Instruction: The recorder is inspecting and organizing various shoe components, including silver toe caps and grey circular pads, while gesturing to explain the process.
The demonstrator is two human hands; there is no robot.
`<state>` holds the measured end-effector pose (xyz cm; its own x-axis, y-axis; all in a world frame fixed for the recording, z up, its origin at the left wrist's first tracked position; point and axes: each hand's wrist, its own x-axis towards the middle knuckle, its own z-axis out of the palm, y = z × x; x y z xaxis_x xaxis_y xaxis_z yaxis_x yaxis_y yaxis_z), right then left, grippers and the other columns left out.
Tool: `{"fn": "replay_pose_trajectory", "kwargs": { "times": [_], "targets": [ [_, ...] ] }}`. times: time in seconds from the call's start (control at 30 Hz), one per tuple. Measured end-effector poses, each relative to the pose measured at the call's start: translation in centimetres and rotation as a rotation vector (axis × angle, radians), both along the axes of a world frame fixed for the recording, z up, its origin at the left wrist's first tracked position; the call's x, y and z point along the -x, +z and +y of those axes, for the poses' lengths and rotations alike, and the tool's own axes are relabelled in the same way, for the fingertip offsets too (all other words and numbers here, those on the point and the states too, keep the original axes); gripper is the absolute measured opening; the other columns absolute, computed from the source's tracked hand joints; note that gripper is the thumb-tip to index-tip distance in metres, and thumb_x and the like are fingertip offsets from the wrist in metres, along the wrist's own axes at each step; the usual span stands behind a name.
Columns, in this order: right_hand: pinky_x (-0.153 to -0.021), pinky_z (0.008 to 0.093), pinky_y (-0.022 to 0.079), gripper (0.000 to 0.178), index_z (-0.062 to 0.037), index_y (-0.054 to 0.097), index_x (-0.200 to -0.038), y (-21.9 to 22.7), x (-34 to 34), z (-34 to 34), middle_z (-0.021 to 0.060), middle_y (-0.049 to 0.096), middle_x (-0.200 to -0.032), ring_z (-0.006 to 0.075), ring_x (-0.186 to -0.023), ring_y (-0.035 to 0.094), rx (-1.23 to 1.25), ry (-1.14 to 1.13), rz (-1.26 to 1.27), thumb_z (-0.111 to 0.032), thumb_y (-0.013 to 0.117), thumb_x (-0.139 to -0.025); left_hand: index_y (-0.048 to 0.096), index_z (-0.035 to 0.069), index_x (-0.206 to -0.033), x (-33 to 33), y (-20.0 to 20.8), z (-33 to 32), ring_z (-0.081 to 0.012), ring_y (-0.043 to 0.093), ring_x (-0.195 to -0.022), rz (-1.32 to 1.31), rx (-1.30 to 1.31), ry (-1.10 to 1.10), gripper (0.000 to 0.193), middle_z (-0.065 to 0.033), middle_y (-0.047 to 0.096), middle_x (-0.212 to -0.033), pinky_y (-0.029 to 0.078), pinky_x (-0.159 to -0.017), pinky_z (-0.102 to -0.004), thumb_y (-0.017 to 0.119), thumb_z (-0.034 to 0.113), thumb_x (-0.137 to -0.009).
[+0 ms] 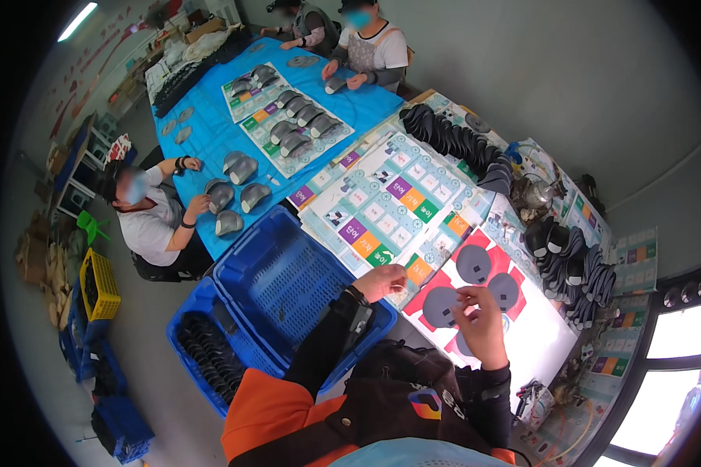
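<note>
Right hand (483,325) at the rim of a grey disc (438,307)

Over on the left, a strip of grey floor (152,342) runs between the yellow crate (100,284) and the nearer blue crates, the widest stretch here for stepping through. Something dark sits in the yellow one; I can't make it out. A co-worker (152,214) is seated at the edge of the blue-covered table (206,144).

Next, the outer blue crate (181,307) carries a packed row of dark curved pieces (210,354). The larger blue crate (276,272) beside it shows its slotted floor, and the left hand (382,282) is above its right rim, thumb and forefinger drawn close; whether they pinch anything, I can't tell.

Just right of that, the disc is over the red-and-white board (533,331), near the board's left edge. It looks nearly round, so I can't pick out a long axis. The right thumb and fingers bunch at its right rim; I can't tell if they grip it. Beyond are two other discs (473,261), their small dark squares set toward the wearer's side. White board stretches from there to the stacked dark pieces (561,257) along its far right edge.
</note>
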<state>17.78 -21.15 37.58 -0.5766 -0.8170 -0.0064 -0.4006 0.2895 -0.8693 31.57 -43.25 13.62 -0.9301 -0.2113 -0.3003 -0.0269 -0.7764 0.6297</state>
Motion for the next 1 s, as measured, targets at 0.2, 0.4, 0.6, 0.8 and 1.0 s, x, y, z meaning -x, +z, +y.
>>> {"fn": "replay_pose_trajectory", "kwargs": {
  "times": [0.2,0.4,0.6,0.8,1.0],
  "targets": [
    [-0.072,0.0382,0.053,0.034,-0.0001,0.067,-0.109,-7.0,-1.2,-0.9,0.011,0.068,-0.1,0.0251,-0.083,0.067,-0.064,0.221,0.235,-0.013,0.08,-0.08,0.066,0.002,-0.109,-0.3,2.8,5.3,-0.0123,0.059,-0.09,0.245,-0.03,-0.169,0.019,-0.0016,0.063,-0.094,0.048,-0.084,-0.0288,0.063,0.02,-0.103],
    [-0.068,0.0318,0.053,0.027,0.0011,0.07,-0.106,-8.2,-2.3,-1.0,0.0106,0.07,-0.097,0.0185,-0.077,0.067,-0.214,0.214,0.216,-0.01,0.08,-0.083,0.066,0.007,-0.096,0.3,4.4,8.0,-0.0062,0.059,-0.079,0.148,0.11,-0.06,0.02,0.0027,0.064,-0.085,0.047,-0.075,-0.0228,0.064,0.026,-0.102],
    [-0.066,0.0255,0.051,0.025,-0.0018,0.07,-0.106,-10.8,-4.5,-2.0,0.0056,0.067,-0.099,0.0142,-0.078,0.065,-0.116,0.562,0.097,-0.006,0.08,-0.083,0.068,0.003,-0.114,-7.2,3.0,13.6,-0.0099,0.065,-0.088,0.038,-0.006,0.28,0.026,-0.0024,0.07,-0.102,0.051,-0.08,-0.0269,0.064,0.025,-0.102],
    [-0.069,0.028,0.051,0.022,-0.0017,0.068,-0.106,-13.0,-5.3,-0.3,0.0069,0.069,-0.094,0.0146,-0.081,0.066,-0.124,0.58,0.046,-0.007,0.077,-0.087,0.057,-0.001,-0.133,-19.4,0.4,15.8,-0.0158,0.067,-0.1,-0.114,0.064,0.756,0.036,-0.0094,0.069,-0.111,0.055,-0.086,-0.0297,0.058,0.017,-0.102],
    [-0.074,0.0272,0.052,0.022,0.0008,0.067,-0.11,-13.4,-2.0,2.4,0.0068,0.069,-0.096,0.0121,-0.084,0.063,-0.176,0.396,-0.059,-0.003,0.074,-0.089,0.051,0.001,-0.137,-43.5,-14.6,10.5,-0.0249,0.064,-0.093,-0.665,-0.545,1.624,0.083,-0.0115,0.067,-0.113,0.054,-0.069,-0.0386,0.084,0.051,-0.081]
  ]
}}
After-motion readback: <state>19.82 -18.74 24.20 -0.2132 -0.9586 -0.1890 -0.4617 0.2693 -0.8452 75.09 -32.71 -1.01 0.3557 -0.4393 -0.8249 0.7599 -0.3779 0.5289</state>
